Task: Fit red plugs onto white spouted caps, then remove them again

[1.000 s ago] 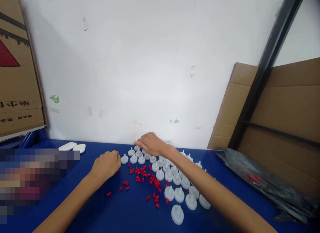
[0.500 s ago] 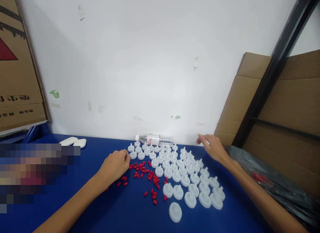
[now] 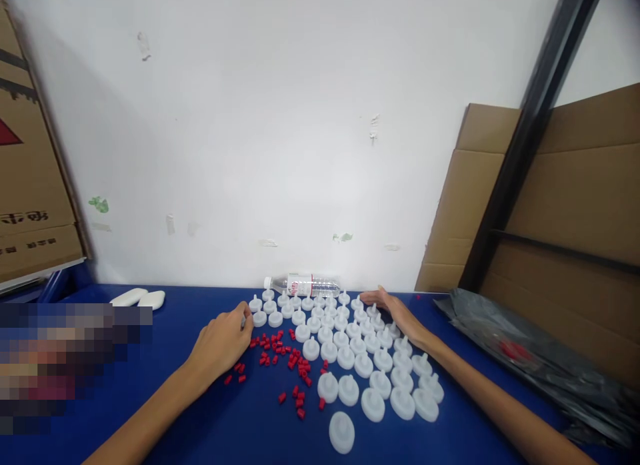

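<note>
Many white round caps with pointed nozzles point(image 3: 345, 357) stand in a wide cluster on the blue table. Small red tip caps point(image 3: 303, 368) lie scattered at the cluster's left side. My left hand point(image 3: 223, 342) rests at the cluster's left edge, fingers curled in a pinch. A small greyish bit shows between its thumb and finger, too small to name. On the far right side of the cluster, my right hand point(image 3: 400, 315) lies edge-on with fingers stretched out, against the rear white caps; it partly hides some of them.
Behind the caps, a clear plastic bottle point(image 3: 313, 285) lies on its side along the wall. Two white rounded objects point(image 3: 129, 297) sit at the back left. A grey plastic bag point(image 3: 515, 338) and cardboard point(image 3: 460, 198) are on the right, by a dark metal post point(image 3: 520, 158).
My right hand has come down and leftward from above the table to the rear right side of the caps. My left hand stays at the left edge, still pinched. The view has shifted slightly.
</note>
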`<state>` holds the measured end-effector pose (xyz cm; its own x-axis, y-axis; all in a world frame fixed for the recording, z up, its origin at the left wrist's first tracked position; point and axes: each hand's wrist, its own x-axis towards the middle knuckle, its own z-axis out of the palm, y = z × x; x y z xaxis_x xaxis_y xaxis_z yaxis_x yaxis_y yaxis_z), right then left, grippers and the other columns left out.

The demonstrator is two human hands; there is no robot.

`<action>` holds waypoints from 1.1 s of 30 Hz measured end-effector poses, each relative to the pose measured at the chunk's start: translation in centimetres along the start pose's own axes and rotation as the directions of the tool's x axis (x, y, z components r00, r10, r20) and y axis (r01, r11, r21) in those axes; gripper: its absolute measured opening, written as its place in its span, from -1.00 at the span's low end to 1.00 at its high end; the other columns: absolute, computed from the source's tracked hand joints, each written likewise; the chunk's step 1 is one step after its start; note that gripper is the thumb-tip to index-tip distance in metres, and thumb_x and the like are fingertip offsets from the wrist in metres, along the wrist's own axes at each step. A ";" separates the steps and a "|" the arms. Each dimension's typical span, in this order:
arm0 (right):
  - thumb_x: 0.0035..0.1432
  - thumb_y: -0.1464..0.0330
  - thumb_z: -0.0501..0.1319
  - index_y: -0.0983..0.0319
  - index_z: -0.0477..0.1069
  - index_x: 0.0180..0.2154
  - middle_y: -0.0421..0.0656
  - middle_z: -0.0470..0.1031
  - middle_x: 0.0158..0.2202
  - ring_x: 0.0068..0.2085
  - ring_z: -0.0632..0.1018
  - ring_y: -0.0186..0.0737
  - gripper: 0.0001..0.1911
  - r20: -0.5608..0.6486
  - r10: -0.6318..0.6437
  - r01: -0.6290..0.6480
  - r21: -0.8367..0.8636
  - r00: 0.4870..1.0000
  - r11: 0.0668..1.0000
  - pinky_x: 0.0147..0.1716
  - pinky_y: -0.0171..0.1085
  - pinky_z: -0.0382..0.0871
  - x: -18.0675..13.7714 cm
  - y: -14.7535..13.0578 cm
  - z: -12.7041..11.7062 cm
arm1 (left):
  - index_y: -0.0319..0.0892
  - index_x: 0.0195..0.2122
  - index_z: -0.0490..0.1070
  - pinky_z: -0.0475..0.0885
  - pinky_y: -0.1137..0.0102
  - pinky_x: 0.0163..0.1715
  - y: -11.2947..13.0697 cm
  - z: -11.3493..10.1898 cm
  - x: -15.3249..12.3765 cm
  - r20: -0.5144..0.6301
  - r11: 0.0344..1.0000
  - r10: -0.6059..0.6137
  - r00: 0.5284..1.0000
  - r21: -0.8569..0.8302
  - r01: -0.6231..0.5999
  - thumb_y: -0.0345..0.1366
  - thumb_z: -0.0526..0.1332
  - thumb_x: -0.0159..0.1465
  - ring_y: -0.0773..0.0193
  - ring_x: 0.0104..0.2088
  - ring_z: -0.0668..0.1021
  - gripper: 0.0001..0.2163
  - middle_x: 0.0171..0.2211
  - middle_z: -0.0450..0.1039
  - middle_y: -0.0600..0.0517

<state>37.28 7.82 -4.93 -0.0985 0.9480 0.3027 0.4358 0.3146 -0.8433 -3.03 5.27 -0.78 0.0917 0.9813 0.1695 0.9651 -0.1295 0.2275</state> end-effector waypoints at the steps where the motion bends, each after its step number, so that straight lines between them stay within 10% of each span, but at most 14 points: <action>1: 0.30 -0.22 -0.21 0.22 0.56 0.00 0.05 0.59 0.03 0.09 0.57 0.01 -0.16 -0.002 0.011 -0.010 0.039 1.000 0.999 0.22 0.03 0.29 0.1 0.3 0.0 | -0.08 -0.18 0.35 0.25 0.32 -0.40 0.0 0.0 0.0 0.002 1.000 0.004 1.000 -0.003 -0.004 -0.23 -0.11 0.41 0.00 -0.28 0.61 -0.75 -0.30 0.59 -0.08; 14: 0.30 -0.21 -0.11 0.06 0.48 0.13 -0.07 0.48 0.19 0.24 0.44 -0.01 -0.28 0.097 0.083 -0.109 0.317 0.992 0.942 0.34 0.08 0.01 -0.1 0.5 0.9 | -0.09 -0.39 0.29 0.18 0.33 -0.37 0.3 0.2 -0.2 0.026 0.977 0.175 0.984 -0.128 -0.171 -0.19 -0.13 0.43 0.11 -0.33 0.53 -0.69 -0.39 0.51 0.02; 33: 0.17 -0.31 -0.06 0.18 0.61 -0.21 0.01 0.63 -0.07 0.00 0.57 0.09 -0.20 -0.142 0.141 -0.085 0.342 0.980 0.936 0.14 0.05 0.26 0.3 1.4 -0.5 | -0.11 -0.47 0.34 0.20 0.39 -0.47 -2.8 1.0 1.4 -0.230 0.874 0.076 0.970 -0.453 -0.176 0.07 -0.15 0.40 0.25 -0.57 0.34 -0.51 -0.63 0.23 0.15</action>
<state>38.32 8.55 -5.73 0.0923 0.9662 0.2408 0.1099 0.2305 -0.9668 -5.38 7.13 -2.16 0.1056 0.9094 0.4023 0.7166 -0.3501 0.6032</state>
